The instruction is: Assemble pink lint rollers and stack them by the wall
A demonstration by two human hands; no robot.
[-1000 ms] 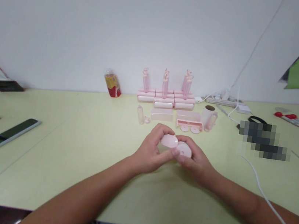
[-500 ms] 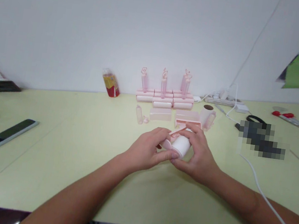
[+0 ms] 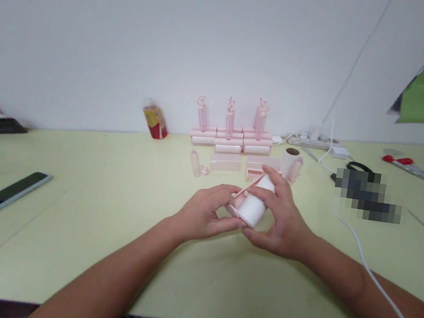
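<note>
My left hand (image 3: 206, 212) is closed on the left end of a lint roller, its fingers on the pink plastic frame (image 3: 238, 203). My right hand (image 3: 284, 219) grips the other side, with fingers around the white paper roll (image 3: 254, 208). The roll lies tilted against the frame; whether it is fully seated I cannot tell. Just beyond my right fingertips is another pink frame (image 3: 254, 174), partly hidden. Two pale pink covers (image 3: 226, 162) lie behind, and another white roll (image 3: 289, 160) stands upright beside a clear pink handle (image 3: 295, 170).
Several pink lint rollers (image 3: 228, 145) with upright handles stand by the wall. A loose handle (image 3: 195, 163), a yellow-red packet (image 3: 155, 119), a phone (image 3: 8, 194), a power strip (image 3: 297, 139) and red-handled scissors (image 3: 404, 161) lie about. A white cable (image 3: 364, 257) crosses my right forearm.
The white roll has turned and shows more of its side, with the pink frame opened toward me. My right fingers have shifted up along it. The view has moved slightly.
</note>
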